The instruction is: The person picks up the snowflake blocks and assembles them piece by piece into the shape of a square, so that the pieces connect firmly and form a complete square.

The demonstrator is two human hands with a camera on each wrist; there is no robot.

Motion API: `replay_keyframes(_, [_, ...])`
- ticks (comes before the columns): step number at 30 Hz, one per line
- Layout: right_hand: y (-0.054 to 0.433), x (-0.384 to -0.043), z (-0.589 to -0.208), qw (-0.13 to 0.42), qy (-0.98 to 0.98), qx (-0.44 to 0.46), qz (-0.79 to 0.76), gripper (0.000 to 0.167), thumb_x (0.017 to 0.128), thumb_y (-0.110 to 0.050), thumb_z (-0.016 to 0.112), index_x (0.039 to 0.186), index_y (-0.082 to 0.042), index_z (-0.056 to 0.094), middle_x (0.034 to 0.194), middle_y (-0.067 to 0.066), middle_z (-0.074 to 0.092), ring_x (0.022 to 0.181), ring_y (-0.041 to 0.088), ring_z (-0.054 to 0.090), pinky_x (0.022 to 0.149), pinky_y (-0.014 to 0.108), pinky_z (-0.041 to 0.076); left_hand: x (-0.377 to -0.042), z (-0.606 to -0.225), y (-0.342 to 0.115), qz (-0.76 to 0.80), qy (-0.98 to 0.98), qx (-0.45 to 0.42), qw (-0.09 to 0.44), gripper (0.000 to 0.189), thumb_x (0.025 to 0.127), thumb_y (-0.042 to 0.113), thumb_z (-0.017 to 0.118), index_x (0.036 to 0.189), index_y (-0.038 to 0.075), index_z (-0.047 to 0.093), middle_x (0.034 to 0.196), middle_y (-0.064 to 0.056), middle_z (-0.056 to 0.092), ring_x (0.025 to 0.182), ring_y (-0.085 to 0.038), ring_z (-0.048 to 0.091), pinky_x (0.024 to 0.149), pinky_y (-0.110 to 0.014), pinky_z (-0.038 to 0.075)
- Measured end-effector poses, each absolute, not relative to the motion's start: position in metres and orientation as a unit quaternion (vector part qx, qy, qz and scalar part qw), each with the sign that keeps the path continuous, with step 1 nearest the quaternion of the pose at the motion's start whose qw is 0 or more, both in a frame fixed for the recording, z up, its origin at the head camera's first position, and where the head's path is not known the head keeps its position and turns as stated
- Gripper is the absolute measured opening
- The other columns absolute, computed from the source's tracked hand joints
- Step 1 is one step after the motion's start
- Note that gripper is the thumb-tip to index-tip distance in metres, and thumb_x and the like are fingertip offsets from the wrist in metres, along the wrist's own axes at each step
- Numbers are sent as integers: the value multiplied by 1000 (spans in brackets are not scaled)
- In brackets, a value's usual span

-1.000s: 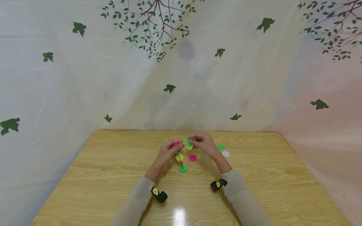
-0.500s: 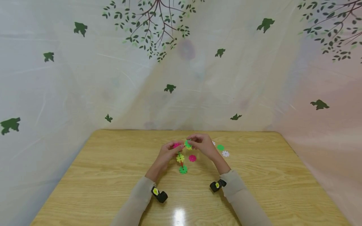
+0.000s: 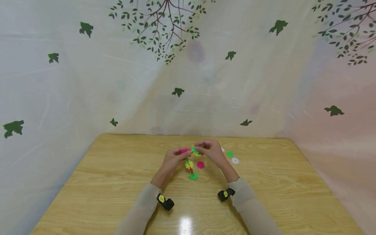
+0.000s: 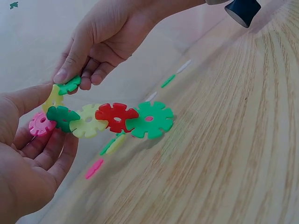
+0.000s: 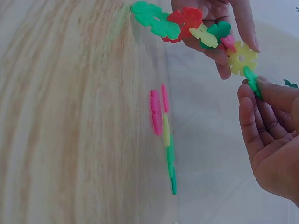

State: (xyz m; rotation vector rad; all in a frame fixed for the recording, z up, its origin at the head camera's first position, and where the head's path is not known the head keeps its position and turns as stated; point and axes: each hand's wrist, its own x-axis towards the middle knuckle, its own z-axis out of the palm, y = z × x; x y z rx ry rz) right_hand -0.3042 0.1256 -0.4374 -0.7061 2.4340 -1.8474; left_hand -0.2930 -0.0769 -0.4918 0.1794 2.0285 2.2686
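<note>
My left hand (image 3: 171, 161) holds a chain of notched plastic snowflake discs. In the left wrist view the chain runs from a pink disc (image 4: 41, 123) at the fingers through dark green (image 4: 63, 118), pale yellow (image 4: 88, 120) and red (image 4: 117, 117) discs to a bright green end disc (image 4: 150, 119). Another yellow disc (image 5: 242, 58) sticks out by the left thumb. Between thumb and fingers, my right hand (image 3: 212, 151) pinches a green disc (image 5: 252, 82), which meets that yellow disc's edge. Whether their slots are fully joined, I cannot tell.
Loose discs lie on the wooden table (image 3: 117, 182): a pink one (image 3: 200, 164) below the hands, with a green one (image 3: 230, 154) and a white one (image 3: 235, 160) to the right. A printed cloth (image 3: 141, 98) hangs behind the table's far edge.
The chain's lower end has swung slightly to the right. Both hands stay almost in place, with the green disc still pinched against the yellow one.
</note>
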Motion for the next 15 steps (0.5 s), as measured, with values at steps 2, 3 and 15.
replay_keyframes(2, [126,-304,-438,6,774,-224,-593,20,94,-1,70,108,12,72,96,30,73,72,12,67,68,27,60,-292,-492,-77,743,665,58,47,31,94,17,75,116,-4,72,103,-2,76,94,-13,72,86,-30,60])
replay_keyframes(3, [126,-304,-438,7,774,-223,-593,20,94,-1,70,108,13,72,96,30,73,72,12,67,68,26,59,-292,-492,-77,743,665,58,46,31,94,16,75,116,-5,72,103,-2,77,93,-12,72,85,-29,60])
replay_keyframes(15, [124,-303,-441,-5,771,-237,-591,15,94,2,70,103,12,74,92,32,72,65,12,64,66,42,61,-293,-494,-74,743,667,44,42,29,92,13,77,115,-6,73,101,-5,77,87,-10,72,80,-26,61])
